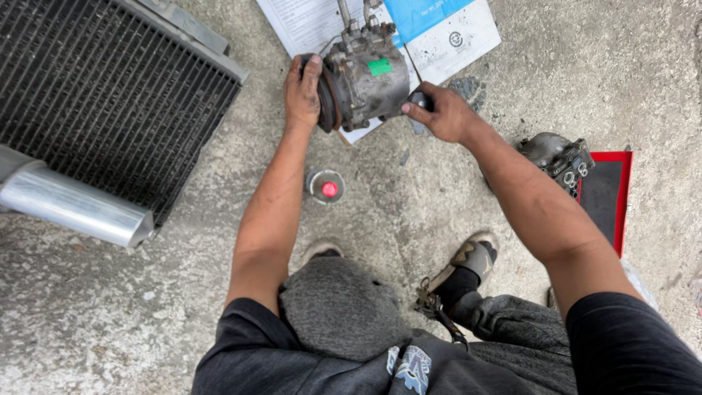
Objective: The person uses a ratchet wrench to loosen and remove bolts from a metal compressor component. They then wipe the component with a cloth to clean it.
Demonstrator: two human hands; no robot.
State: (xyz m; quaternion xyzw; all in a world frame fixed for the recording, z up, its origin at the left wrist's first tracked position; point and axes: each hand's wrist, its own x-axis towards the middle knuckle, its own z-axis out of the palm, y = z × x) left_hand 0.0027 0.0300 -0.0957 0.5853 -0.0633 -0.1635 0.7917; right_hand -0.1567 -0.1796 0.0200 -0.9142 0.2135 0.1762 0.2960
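Note:
A dirty grey metal compressor [369,77] with a green tag lies on sheets of paper [307,25] on the concrete floor. My left hand [302,91] grips the pulley end of the compressor on its left side. At its right end my right hand [439,111] is closed on a small dark tool or part, pressed against the housing. What exactly that dark piece is cannot be made out.
A large black finned radiator core [95,95] with a silver tube [73,205] lies at the left. A small round cap with a red centre [326,187] sits near my knees. A second metal part [559,157] rests by a red-edged black tray [607,194] at the right.

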